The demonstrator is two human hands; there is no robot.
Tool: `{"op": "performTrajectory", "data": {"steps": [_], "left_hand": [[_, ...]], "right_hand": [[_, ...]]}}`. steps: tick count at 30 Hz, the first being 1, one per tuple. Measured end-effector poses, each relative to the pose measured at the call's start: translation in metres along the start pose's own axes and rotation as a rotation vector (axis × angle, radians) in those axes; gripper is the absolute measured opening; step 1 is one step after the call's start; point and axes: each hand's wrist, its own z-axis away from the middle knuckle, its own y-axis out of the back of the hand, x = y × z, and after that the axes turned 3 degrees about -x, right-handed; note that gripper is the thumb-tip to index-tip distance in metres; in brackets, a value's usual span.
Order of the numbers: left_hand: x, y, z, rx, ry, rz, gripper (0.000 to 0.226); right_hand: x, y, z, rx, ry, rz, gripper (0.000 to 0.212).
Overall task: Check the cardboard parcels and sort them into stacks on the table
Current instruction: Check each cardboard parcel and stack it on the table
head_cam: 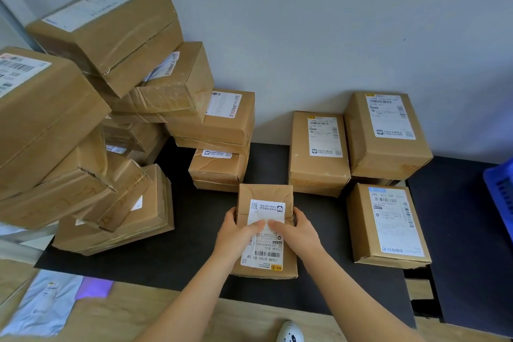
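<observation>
Arms outstretched; left hand [237, 233], right hand [299, 230] around parcel [263, 194], thumbs on top

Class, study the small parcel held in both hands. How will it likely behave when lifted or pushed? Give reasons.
The parcel is probably stiff, keeping its box shape between the left hand and right hand. Likely light, being small enough to span with two hands. Flat-sided, it should slide, not roll, on the black table.

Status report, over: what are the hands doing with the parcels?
Left hand, right hand: both gripping small brown cardboard parcel, label up. Leaning cardboard pile left, labelled cardboard boxes right; nothing blocking.
</observation>
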Motion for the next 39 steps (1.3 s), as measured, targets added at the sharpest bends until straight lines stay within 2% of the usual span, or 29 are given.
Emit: {"op": "performTrajectory", "data": {"steps": [5, 12, 19, 22, 27, 31, 36, 39], "left_hand": [[-0.002, 0.001, -0.002, -0.018, 0.034, 0.018, 0.074], [-0.003, 0.006, 0.006, -0.060, 0.015, 0.087, 0.062], [-0.002, 0.019, 0.015, -0.095, -0.082, 0.129, 0.058], [-0.002, 0.024, 0.020, -0.068, -0.114, 0.140, 0.052], [0.000, 0.034, 0.025, -0.022, -0.153, 0.168, 0.053], [0.001, 0.038, 0.027, 0.041, -0.213, 0.124, 0.053], [0.007, 0.041, 0.028, 0.100, -0.266, 0.060, 0.053], [0.010, 0.039, 0.029, 0.115, -0.292, 0.027, 0.051]], "right_hand": [[-0.004, 0.001, 0.001, 0.012, 0.013, 0.026, 0.071], [-0.007, 0.001, 0.012, 0.046, -0.006, 0.070, 0.079], [-0.014, 0.002, 0.024, 0.016, -0.002, 0.022, 0.064], [-0.016, 0.000, 0.030, 0.029, 0.026, 0.017, 0.057], [-0.019, -0.003, 0.036, 0.053, 0.068, 0.046, 0.057], [-0.023, -0.007, 0.041, 0.048, 0.073, 0.092, 0.058], [-0.025, -0.010, 0.043, 0.032, 0.072, 0.124, 0.051], [-0.024, -0.012, 0.042, 0.042, 0.036, 0.029, 0.049]]}}
